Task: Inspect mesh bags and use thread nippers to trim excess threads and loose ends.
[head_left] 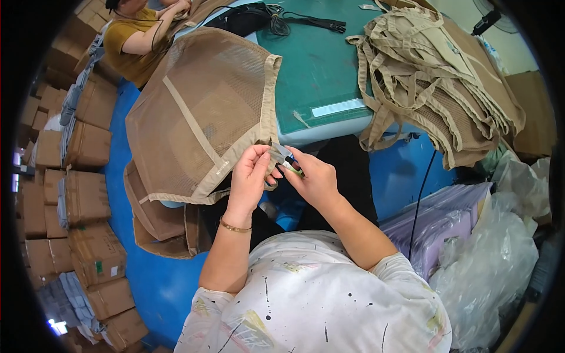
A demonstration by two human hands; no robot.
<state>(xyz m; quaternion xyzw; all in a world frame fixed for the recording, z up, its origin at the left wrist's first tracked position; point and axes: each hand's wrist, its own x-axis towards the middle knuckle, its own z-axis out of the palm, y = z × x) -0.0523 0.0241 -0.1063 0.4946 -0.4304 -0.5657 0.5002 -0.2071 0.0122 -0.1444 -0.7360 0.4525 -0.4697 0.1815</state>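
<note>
A brown mesh piece with beige fabric binding spreads over the table's left part and hangs off the near edge. My left hand pinches its bound corner between thumb and fingers. Close against it, my right hand is closed around small thread snips with metal blades and a bit of green on the handle. The blades point at the corner in my left fingers; whether they touch the fabric or a thread is too small to tell.
Similar beige mesh pieces with straps are heaped on the right of the green-topped table. A black cable and bag lie at the back. Cardboard boxes line the left; plastic-wrapped goods stand at right. Another person works at far left.
</note>
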